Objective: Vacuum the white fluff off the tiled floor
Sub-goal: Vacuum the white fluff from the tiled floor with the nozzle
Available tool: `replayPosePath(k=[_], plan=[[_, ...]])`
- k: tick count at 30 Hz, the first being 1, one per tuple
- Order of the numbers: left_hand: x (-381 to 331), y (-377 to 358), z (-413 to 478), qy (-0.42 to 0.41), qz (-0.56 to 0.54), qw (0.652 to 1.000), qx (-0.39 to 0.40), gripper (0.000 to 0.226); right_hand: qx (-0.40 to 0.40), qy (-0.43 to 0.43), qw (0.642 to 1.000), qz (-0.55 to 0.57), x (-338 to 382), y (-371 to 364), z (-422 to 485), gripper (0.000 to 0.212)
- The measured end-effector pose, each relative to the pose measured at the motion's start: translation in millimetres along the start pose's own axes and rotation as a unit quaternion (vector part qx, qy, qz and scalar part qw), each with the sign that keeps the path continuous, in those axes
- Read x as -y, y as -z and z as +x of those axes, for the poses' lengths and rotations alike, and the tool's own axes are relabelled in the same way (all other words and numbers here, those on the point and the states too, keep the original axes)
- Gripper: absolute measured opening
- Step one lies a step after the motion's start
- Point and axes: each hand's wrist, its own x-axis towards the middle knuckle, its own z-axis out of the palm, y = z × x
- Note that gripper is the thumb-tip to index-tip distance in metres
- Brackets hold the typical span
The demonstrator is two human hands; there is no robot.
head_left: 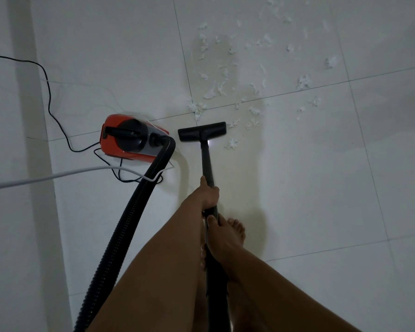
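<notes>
Two hands grip a black vacuum wand, left hand ahead of right hand. Its floor head sits beside scattered white fluff.

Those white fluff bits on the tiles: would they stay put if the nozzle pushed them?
Probably not. The white fluff looks wispy and torn, so likely light and floppy. Lying loose on glossy tiles, bits may slide ahead of the floor nozzle.
</notes>
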Motion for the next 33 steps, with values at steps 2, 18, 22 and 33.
replayPosePath(k=[2,18,22,33], plan=[[-3,3,5,0.0,0.003,1.0,-0.003,0.075,0.134,-0.007,0.981,0.139,41,20,-36,0.04],[-42,36,27,-0.002,-0.019,1.0,-0.001,0.075,0.087,-0.015,0.992,0.093,82,12,-22,0.044],[-57,50,37,-0.013,0.004,1.0,-0.007,0.076,0.077,-0.021,0.991,0.104,92,5,2,0.044],[-81,77,48,-0.034,0.021,0.999,-0.015,0.076,0.062,-0.009,0.993,0.098,122,2,22,0.043]])
